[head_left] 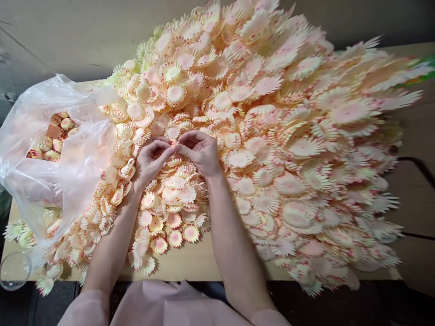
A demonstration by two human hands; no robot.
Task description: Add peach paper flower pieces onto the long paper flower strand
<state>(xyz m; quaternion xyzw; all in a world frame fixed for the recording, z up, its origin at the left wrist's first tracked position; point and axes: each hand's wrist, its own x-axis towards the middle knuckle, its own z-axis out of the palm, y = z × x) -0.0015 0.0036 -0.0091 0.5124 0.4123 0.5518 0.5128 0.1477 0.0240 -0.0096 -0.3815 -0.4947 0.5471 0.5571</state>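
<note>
Where thumbs [184, 150] meet, hands [151, 158] [201, 154] in a closed pinch, apparently on one flower piece [174, 142].

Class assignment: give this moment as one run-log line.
left hand: fingers near right hand | held: too small to tell | around: flower-like discs | left side: plastic bag, rounded pieces showing

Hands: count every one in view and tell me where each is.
2. The left hand is above the flower-shaped pieces, left of the picture's middle; the right hand is just right of it, their thumbs close together. No other hand shows.
</note>
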